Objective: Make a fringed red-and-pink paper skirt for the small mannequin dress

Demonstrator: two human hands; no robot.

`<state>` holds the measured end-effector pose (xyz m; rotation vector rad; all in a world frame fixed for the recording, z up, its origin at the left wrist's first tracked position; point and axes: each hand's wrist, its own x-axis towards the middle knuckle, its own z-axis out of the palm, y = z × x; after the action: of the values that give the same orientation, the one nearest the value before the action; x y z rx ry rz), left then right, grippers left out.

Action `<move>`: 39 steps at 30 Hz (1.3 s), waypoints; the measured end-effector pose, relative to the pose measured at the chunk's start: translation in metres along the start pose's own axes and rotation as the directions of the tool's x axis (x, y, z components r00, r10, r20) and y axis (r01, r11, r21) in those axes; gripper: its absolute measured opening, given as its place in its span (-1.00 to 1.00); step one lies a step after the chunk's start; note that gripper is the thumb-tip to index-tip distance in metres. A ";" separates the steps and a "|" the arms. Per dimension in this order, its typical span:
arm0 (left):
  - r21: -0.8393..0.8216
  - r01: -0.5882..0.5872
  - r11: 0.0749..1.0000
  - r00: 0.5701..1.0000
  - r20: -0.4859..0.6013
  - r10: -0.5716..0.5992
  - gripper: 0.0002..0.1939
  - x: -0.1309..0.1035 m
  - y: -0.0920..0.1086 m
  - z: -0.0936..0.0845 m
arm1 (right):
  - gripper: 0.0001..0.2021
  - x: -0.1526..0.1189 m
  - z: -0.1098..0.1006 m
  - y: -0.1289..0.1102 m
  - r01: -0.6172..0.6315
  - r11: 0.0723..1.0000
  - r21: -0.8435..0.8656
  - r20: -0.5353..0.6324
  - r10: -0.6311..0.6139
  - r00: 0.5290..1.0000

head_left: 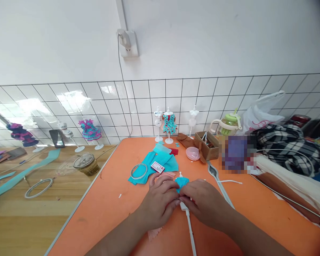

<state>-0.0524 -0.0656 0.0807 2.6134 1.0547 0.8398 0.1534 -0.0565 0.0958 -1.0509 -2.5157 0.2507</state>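
A white miniature dress form (185, 206) lies tilted on the orange table, its stand pole pointing toward me. Turquoise fabric (181, 182) wraps its upper body. My left hand (160, 200) grips the form from the left, fingers curled at the cloth. From the other side my right hand (206, 202) pinches the lower edge of that cloth, and the fingertips of both hands meet over the waist. What exactly lies between the fingertips is hidden. Just beyond my left hand are a small labelled box (158, 167) and a larger turquoise cloth (166, 161). Some pink fabric (154, 233) shows beneath my left wrist.
An embroidery hoop (139, 171) rests partly on the turquoise cloth. Farther back stand a pink bowl (192, 154), a cardboard box (210, 151) and several small dress forms (169, 124). A grey strap (224, 192) runs on the right. The wooden table (42, 217) adjoins at left.
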 end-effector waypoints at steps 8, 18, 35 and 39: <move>-0.673 0.090 0.734 0.983 -0.061 -0.176 -0.77 0.002 0.005 0.017 | -0.78 -0.016 0.015 -0.008 0.415 0.890 -0.188 -0.372 -0.455 0.809; -0.967 0.215 0.139 0.818 0.100 -0.567 -0.65 0.004 -0.017 0.013 | -0.74 -0.042 -0.007 0.097 -0.477 0.840 0.260 -0.019 0.498 0.867; -0.891 0.388 0.234 0.831 0.229 -0.507 -0.48 0.002 -0.017 0.010 | -0.81 -0.068 0.019 0.190 -0.743 0.632 0.221 0.405 0.633 0.659; -0.897 0.384 0.221 0.825 0.225 -0.519 -0.44 0.004 -0.016 0.009 | -0.85 -0.065 0.025 0.196 -0.753 0.658 0.008 0.305 0.715 0.629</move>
<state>-0.0538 -0.0512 0.0687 1.1748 0.8780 1.0168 0.3092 0.0343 -0.0068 -2.0771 -2.0741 0.8411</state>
